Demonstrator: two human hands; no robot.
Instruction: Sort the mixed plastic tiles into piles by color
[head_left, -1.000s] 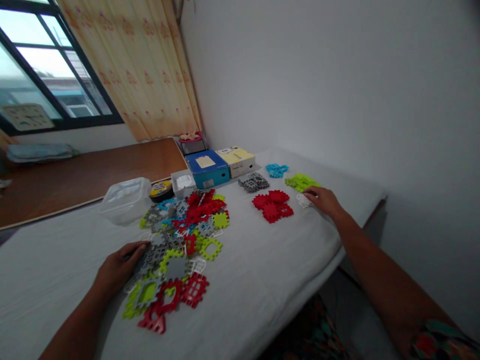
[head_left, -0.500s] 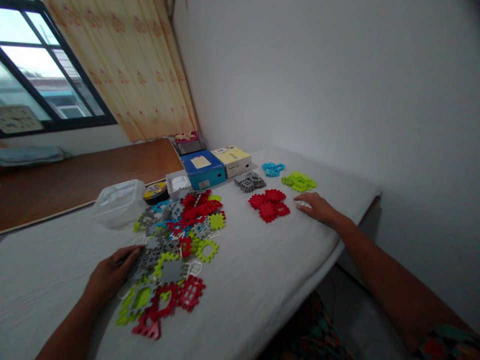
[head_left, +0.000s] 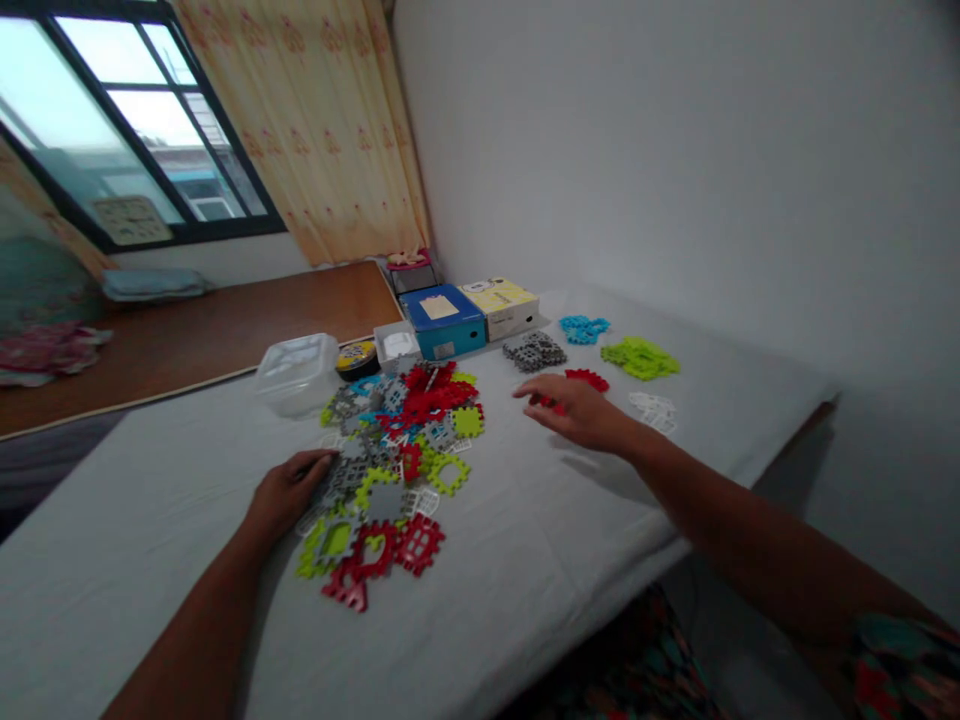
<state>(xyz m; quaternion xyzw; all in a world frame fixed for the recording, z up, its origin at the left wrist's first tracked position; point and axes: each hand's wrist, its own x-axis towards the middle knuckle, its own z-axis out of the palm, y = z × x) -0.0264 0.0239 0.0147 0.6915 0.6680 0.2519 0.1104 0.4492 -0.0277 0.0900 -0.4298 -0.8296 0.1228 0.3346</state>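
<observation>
Head view: right hand [head_left: 576, 410] spread, empty — bare sheet [head_left: 517, 560] reaches the near edge [head_left: 630, 577]; left hand [head_left: 281, 495] at mixed pile [head_left: 386, 502], grip unclear.

- A table [head_left: 555, 570], spread with a white cloth [head_left: 187, 450] that hangs over its near edge.
- Along the left edge, a clear tub [head_left: 296, 374], then a black disc [head_left: 356, 358] with yellow on top, then a white box [head_left: 396, 343].
- At the far end, a blue box [head_left: 456, 330] and a yellow box [head_left: 510, 308], side by side.
- A long mixed pile [head_left: 386, 500], stretching from the tub toward the near edge.
- Toward the far right edge, blue pieces [head_left: 583, 329], grey pieces [head_left: 534, 351] and green pieces [head_left: 640, 357].
- Red pieces [head_left: 589, 378], mostly hidden from here.
- White pieces [head_left: 654, 410], nearest the right corner.
</observation>
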